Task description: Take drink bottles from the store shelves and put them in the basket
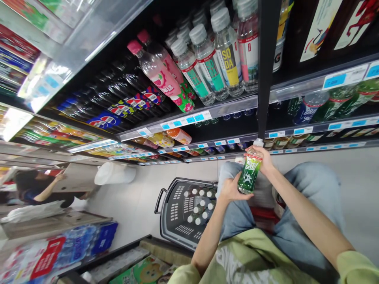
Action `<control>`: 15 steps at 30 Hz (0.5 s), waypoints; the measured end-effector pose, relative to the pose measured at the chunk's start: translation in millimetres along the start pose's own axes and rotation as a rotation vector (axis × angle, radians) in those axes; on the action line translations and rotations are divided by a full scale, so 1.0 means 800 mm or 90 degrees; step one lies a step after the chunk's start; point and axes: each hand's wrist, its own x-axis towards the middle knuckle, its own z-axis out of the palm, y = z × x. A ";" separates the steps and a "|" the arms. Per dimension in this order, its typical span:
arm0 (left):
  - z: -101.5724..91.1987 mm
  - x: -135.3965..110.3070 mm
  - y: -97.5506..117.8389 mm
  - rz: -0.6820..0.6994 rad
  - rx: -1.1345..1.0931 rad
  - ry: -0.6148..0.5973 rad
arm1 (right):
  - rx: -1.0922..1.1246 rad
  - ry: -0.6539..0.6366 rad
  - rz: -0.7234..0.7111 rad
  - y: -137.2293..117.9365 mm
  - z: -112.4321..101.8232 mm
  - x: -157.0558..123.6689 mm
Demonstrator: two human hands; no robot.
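Both of my hands hold one clear plastic bottle with a green label and white cap, a drink bottle [251, 170], tilted in front of my knees. My left hand [232, 191] is closed around its base, the thumb along the side. Near the neck, my right hand [264, 159] grips the upper part from the right. On the floor to the left stands a dark grey shopping basket [169, 221], with several white-capped bottles [201, 209] grouped inside at its right end.
Ahead are store shelves [233, 105] of drinks: cola bottles [118, 106], a pink-capped bottle [166, 75] and soda water bottles [226, 55]. A white bucket [109, 173] stands on the floor. Wrapped water packs [79, 240] lie lower left. Another person [38, 185] is beside cardboard at far left.
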 end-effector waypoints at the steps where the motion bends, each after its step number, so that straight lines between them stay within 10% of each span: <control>1: 0.000 0.000 0.001 0.000 0.006 0.002 | -0.004 0.001 -0.006 0.000 0.000 0.000; 15: -0.002 0.009 0.025 -0.033 -0.092 0.164 | 0.098 0.128 -0.099 -0.004 -0.011 0.006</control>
